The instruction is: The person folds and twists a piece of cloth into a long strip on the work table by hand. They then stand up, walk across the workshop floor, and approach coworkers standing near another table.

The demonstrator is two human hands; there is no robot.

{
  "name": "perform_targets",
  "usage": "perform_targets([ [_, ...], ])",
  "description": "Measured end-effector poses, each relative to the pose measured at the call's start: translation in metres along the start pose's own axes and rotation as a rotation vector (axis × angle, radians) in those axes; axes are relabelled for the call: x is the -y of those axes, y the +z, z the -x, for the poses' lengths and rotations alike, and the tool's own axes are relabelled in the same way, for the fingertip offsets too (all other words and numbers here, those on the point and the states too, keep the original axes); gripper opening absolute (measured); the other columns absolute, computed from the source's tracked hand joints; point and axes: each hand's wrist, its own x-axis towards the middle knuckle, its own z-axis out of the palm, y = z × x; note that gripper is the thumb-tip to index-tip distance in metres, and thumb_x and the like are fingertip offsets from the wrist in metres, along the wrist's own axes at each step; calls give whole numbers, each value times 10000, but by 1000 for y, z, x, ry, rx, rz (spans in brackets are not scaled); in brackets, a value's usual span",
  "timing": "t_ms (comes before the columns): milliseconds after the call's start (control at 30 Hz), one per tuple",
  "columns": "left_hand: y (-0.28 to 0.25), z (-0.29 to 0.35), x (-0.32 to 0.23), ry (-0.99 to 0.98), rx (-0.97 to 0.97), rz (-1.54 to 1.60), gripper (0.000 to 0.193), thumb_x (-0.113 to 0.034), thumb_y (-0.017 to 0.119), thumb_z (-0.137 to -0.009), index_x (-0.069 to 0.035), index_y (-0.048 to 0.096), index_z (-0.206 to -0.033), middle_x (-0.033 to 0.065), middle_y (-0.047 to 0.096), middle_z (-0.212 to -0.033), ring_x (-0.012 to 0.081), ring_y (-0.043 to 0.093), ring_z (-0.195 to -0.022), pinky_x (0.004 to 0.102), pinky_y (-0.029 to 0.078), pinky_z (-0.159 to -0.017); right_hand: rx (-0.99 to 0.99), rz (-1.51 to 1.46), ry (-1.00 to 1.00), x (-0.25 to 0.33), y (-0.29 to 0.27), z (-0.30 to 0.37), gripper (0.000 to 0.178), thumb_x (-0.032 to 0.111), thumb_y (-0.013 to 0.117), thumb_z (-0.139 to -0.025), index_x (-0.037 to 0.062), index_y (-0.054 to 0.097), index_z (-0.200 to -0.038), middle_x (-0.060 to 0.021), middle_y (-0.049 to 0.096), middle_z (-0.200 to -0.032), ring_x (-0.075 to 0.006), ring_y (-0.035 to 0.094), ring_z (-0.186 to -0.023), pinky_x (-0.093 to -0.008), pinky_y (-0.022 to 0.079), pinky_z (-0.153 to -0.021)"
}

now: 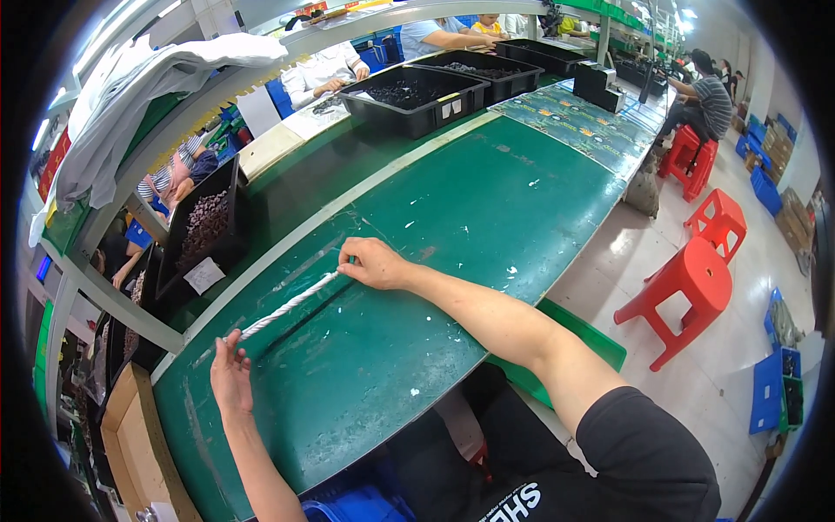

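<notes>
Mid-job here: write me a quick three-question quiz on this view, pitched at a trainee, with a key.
1. True or false: the left hand and the right hand both hold the white twisted cord.

2. What colour is the nearest stool, right of the green tabletop?
A) blue
B) red
C) yellow

3. Which hand is closer to the open cardboard box at the lower left?

Key: 1. True; 2. B; 3. The left hand.
</notes>
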Motion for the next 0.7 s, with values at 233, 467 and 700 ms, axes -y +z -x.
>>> perform_targets([
  [233,3,1,20,271,0,-861,232,-87,510,-786,13,575,-985,52,594,-842,95,506,-725,218,396,-655,-110,24,-82,-1,-1,2,121,144,581,-725,30,541,-728,-106,522,-728,-238,511,-622,-330,406,-572],
  [467,-3,-3,28,343,69,-893,194,-70,532,-778,19,593,-939,58,602,-804,100,531,-727,223,414,-672,-178,76,-143,-18,5,-3,122,175,577,-692,55,557,-700,-119,550,-756,-293,533,-729,-361,433,-638],
  [700,0,-4,30,313,29,-942,214,-131,557,-773,12,601,-926,67,610,-753,93,535,-667,235,425,-611,-192,53,68,-12,-6,-6,149,190,592,-713,44,566,-724,-105,560,-768,-248,540,-646,-340,430,-616],
])
